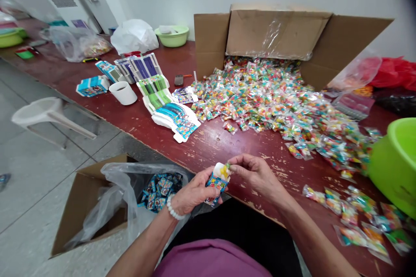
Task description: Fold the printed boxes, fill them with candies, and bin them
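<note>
My left hand (198, 192), with a white bead bracelet at the wrist, is closed around a small blue printed candy box (213, 188). The box's top is open, with a white flap standing up. At that opening my right hand (251, 173) pinches a small clear candy packet (225, 170) with yellow and green pieces, which sits partly inside the box. Beyond my hands a large heap of clear candy packets (260, 95) spreads over the dark red table (208, 147). To the left lie stacks of flat printed cartons (177, 117) in blue, green and purple.
A cardboard box (276, 32) on its side backs the heap. A green tub (396, 164) stands at the right, with loose packets near it. Below the table's left edge, a plastic-lined carton (94, 207) holds filled blue boxes (160, 190). A white stool (52, 114) stands farther left.
</note>
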The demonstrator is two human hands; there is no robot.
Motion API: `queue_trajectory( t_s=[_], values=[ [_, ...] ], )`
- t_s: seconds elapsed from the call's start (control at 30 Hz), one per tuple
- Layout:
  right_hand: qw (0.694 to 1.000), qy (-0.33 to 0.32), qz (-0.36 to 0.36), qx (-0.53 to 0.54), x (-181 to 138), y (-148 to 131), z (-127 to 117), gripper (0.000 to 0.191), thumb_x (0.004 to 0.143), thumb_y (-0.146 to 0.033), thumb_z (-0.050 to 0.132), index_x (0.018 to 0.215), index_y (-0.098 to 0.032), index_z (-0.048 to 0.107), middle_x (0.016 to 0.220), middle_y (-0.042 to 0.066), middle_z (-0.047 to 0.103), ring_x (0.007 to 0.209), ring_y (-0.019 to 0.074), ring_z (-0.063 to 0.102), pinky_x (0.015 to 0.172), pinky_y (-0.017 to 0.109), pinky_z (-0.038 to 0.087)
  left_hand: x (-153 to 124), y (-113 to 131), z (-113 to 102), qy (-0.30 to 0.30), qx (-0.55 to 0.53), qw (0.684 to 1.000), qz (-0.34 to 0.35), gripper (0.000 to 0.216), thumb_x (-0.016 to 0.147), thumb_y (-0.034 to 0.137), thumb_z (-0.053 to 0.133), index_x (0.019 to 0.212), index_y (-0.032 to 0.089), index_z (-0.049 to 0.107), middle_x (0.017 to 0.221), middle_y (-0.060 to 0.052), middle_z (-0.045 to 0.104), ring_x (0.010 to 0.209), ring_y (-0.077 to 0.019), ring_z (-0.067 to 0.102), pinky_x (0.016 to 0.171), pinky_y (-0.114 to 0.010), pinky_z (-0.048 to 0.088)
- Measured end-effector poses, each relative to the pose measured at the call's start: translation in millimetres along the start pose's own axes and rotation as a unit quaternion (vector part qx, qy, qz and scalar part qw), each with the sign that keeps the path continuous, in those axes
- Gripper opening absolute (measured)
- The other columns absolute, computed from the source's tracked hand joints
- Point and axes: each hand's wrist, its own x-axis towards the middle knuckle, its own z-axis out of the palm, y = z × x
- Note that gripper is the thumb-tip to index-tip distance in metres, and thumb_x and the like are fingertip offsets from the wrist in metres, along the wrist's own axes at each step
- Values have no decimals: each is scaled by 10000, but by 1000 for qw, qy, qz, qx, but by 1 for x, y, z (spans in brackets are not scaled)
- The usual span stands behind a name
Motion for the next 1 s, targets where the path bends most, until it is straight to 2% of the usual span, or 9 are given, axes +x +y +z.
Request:
queue_trajectory(
  t_s=[0.33, 0.43, 0.5, 0.57, 0.63, 0.7, 0.77, 0.87, 1.0],
  values=[
    [1000, 7, -16, -19, 0, 0, -6, 154, 789, -327, 706, 824, -176, 706, 767, 23, 717, 674, 154, 631, 643, 265, 492, 3, 6, 8, 1, 39, 999, 13, 488, 708, 148, 644, 1191, 184, 581, 894, -17, 616, 625, -102, 585, 569, -221, 475],
    [994, -39, -69, -80, -1, -5, -5, 161, 844, -339, 664, 803, -198, 731, 796, 25, 689, 733, 163, 626, 699, 284, 487, 7, 5, 11, 18, 15, 999, 25, 412, 705, 161, 661, 1113, 179, 605, 867, -15, 624, 590, -107, 595, 532, -218, 463],
    [988, -42, -106, -105, -2, -8, -4, 199, 885, -355, 620, 819, -217, 748, 862, 35, 675, 823, 180, 625, 755, 297, 486, 11, 3, 13, 42, -44, 998, 29, 356, 759, 262, 662, 1101, 181, 610, 855, -25, 639, 573, -124, 609, 507, -232, 475],
    [994, 3, -90, -55, -3, -8, 0, 200, 889, -386, 614, 919, -229, 734, 904, 36, 668, 839, 187, 626, 757, 303, 496, 14, 2, 15, 73, -116, 990, 20, 392, 835, 425, 602, 1133, 171, 614, 842, -50, 653, 582, -158, 629, 479, -255, 492],
    [998, 22, -23, 53, -5, -4, 7, 266, 861, -415, 649, 1054, -233, 676, 883, 24, 664, 746, 170, 627, 696, 299, 511, 17, 0, 16, 100, -161, 982, 17, 472, 878, 512, 528, 1188, 164, 606, 860, -74, 665, 609, -183, 644, 458, -273, 509],
    [988, -24, 41, 149, -7, 1, 15, 365, 830, -443, 684, 1122, -234, 625, 856, 9, 654, 651, 146, 609, 619, 284, 513, 19, -2, 17, 106, -164, 980, 34, 455, 884, 467, 532, 1220, 168, 597, 872, -73, 663, 632, -188, 645, 448, -271, 522],
    [981, -68, 51, 173, -9, 7, 22, 406, 820, -457, 695, 1147, -231, 609, 907, 21, 663, 680, 151, 624, 607, 277, 519, 19, -5, 19, 111, -135, 983, 59, 407, 867, 380, 563, 1218, 177, 603, 893, -61, 653, 634, -172, 632, 438, -252, 524],
    [996, -39, -28, 78, -8, 13, 28, 312, 860, -436, 660, 1081, -217, 646, 944, 37, 687, 765, 166, 639, 661, 277, 524, 18, -10, 22, 148, -101, 980, 86, 370, 839, 324, 604, 1180, 179, 616, 954, -50, 646, 626, -144, 611, 420, -218, 508],
    [981, 50, -160, -101, -4, 13, 25, 187, 917, -358, 601, 916, -210, 716, 857, 48, 714, 751, 176, 648, 694, 283, 512, 20, -12, 23, 132, -197, 970, 48, 397, 858, 424, 623, 1190, 211, 583, 902, -21, 644, 564, -148, 627, 422, -257, 523]
  ],
)
